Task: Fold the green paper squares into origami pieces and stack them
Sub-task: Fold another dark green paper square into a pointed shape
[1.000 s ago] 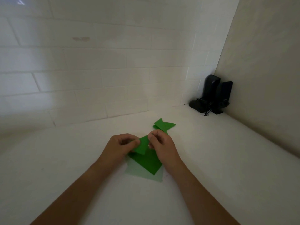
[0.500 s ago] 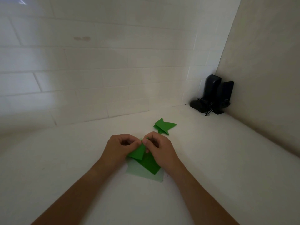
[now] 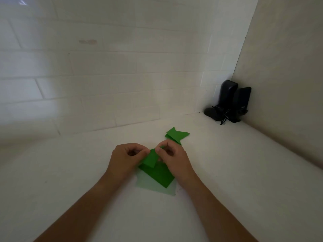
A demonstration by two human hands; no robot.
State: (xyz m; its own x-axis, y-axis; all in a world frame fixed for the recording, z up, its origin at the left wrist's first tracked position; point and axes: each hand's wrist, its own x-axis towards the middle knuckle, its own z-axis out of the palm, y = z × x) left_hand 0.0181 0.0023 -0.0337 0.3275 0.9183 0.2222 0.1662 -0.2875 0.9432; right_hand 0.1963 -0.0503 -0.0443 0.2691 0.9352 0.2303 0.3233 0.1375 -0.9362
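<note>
Pinching a blank green paper piece (image 3: 150, 158): left hand (image 3: 125, 158), right hand (image 3: 174, 158).

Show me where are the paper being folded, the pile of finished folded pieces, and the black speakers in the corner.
paper being folded (image 3: 150, 158), head view, on its raised flap between both hands.
finished folded pieces (image 3: 176, 135), head view, on the top piece's flat face.
black speakers (image 3: 229, 100), head view, on the taller speaker's front.

Single head-worn wide-angle view, looking forward and down over both forearms. Close to left hand (image 3: 127, 158) and right hand (image 3: 174, 158) at centre; white surface (image 3: 70, 172) below, wall corner far right. No second view.
</note>
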